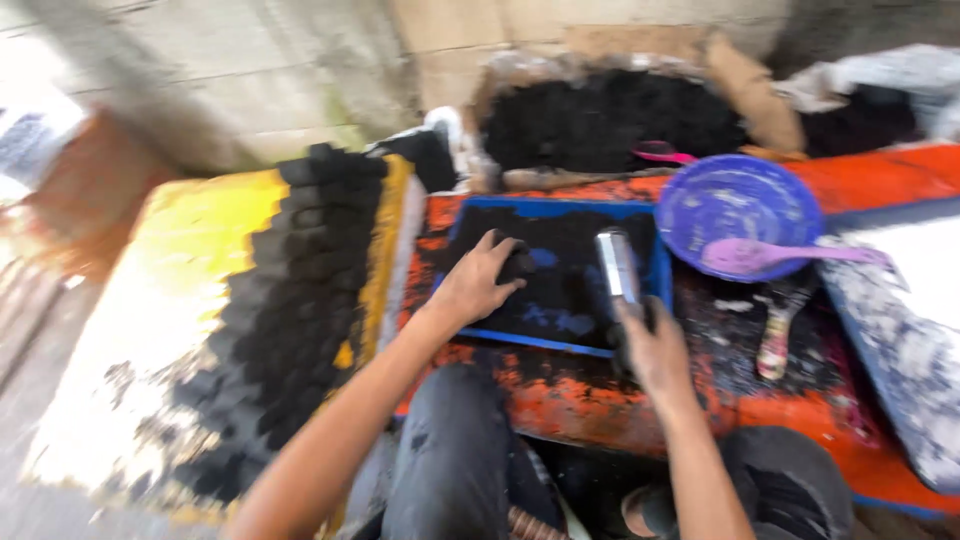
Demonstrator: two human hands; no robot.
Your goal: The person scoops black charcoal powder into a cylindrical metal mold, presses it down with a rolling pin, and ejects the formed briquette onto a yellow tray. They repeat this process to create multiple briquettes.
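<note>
My left hand (478, 282) reaches into a blue tray (655, 262) of black powder and closes on a black briquette (517, 265) at the tray's left side. My right hand (655, 350) grips the lower end of a metal tube mould (618, 268), which stands tilted over the tray's right part. The tray rests on an orange, soot-stained table (880, 175). To the left, a yellow board (190, 250) carries rows of black briquettes (305, 280).
A blue bowl (738, 205) with a pink scoop (775, 255) sits right of the tray, with a dirty brush (775, 335) below it. A box of black charcoal powder (610, 120) stands behind. A pale sack (900, 320) lies at right. My knees are under the table.
</note>
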